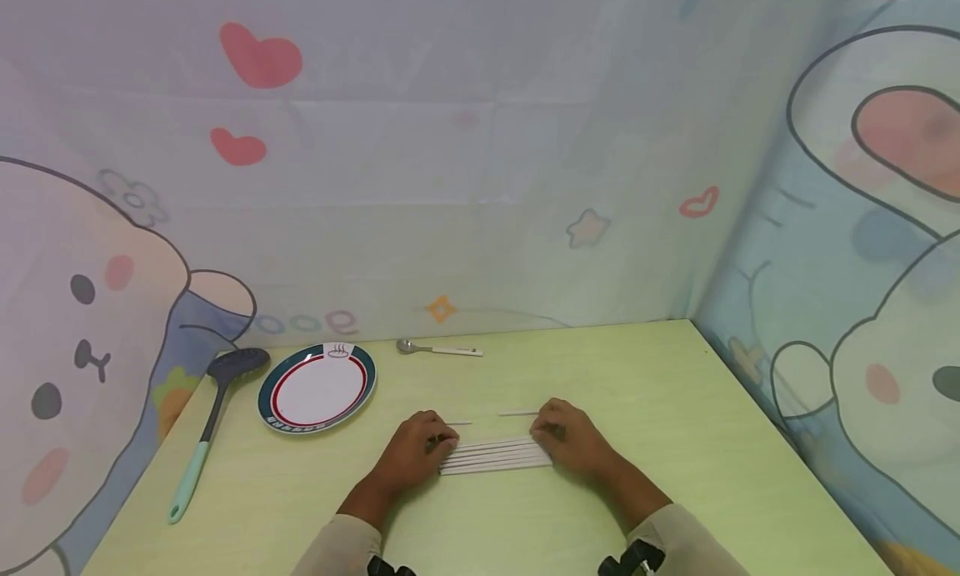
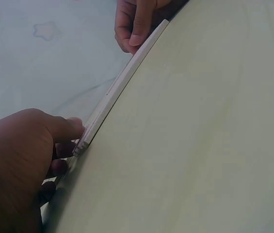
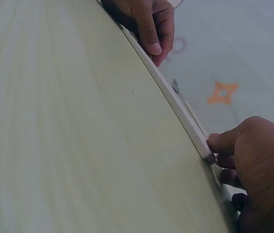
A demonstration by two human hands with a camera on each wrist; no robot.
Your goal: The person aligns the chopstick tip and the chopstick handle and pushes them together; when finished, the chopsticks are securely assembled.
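Note:
Several slim white sticks (image 1: 495, 456) lie side by side in a flat row on the table. At the row's left end my left hand (image 1: 416, 451) has curled fingers, with thumb and fingertips pinching the stick ends. My right hand (image 1: 573, 438) pinches the opposite end in the same way. In the left wrist view, the left hand (image 2: 25, 150) has its thumb at the near end of the sticks (image 2: 122, 85). A short length of thin stick (image 1: 460, 423) shows beyond the left fingers, and another thin stick (image 1: 517, 413) beyond the right fingers.
A round plate (image 1: 318, 388) with a dark rim and red ring is at the back left. Left of it lies a slotted turner (image 1: 217, 418) with a mint handle. A small spoon (image 1: 438, 348) lies near the back edge, before a printed cloth wall (image 1: 480, 167).

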